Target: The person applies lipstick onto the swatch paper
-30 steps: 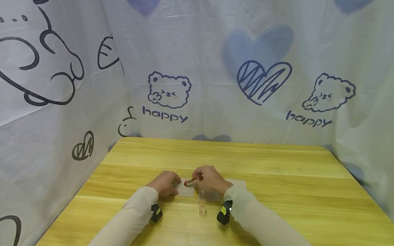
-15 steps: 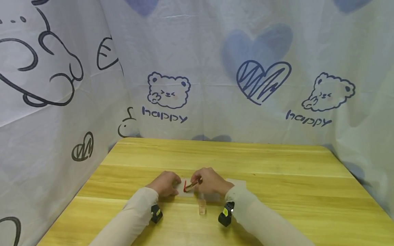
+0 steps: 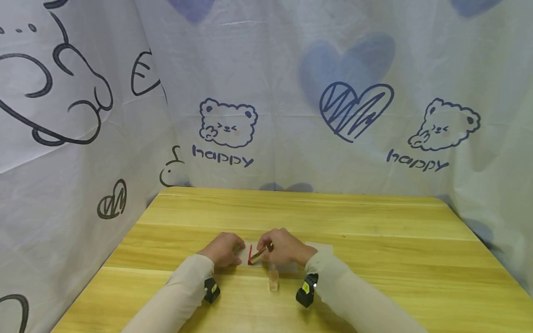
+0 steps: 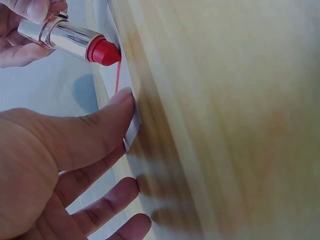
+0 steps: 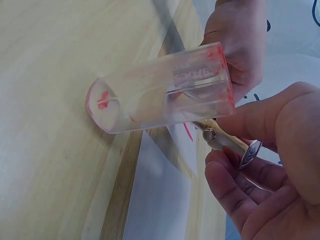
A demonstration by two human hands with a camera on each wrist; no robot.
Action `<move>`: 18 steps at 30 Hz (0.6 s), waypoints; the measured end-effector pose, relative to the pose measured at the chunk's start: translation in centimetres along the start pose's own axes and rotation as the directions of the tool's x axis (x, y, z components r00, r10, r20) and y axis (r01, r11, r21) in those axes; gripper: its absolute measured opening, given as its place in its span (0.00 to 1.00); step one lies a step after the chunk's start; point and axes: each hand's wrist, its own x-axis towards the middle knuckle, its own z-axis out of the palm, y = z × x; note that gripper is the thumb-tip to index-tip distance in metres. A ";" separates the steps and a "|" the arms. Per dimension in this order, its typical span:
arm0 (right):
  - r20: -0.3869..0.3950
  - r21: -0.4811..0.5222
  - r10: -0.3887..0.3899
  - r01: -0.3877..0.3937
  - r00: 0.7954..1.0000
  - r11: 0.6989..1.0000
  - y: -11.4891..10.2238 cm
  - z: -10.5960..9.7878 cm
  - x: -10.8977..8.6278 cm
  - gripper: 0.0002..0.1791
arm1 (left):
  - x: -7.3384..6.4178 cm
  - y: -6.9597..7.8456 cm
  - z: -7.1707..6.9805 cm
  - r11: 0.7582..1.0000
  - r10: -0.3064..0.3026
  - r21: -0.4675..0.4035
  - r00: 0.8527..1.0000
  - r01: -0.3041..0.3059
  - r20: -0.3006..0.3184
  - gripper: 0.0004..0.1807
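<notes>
Pinching gold-cased red lipstick in right-hand grip, slanted down with its red tip touching white paper at the near end of a red line. Holding down that paper's left side with the thumb of left-hand grip, with other fingers loose and uncurled. Also showing a clear lipstick cap upright on wooden worktop, near right-hand grip, with red smears round its rim.
</notes>
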 end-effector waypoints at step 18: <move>-0.027 0.023 -0.004 0.004 1.000 1.000 -0.1 -0.7 -0.2 0.08 | 0.1 -0.2 0.0 1.000 -0.005 -0.001 1.000 0.005 0.009 0.18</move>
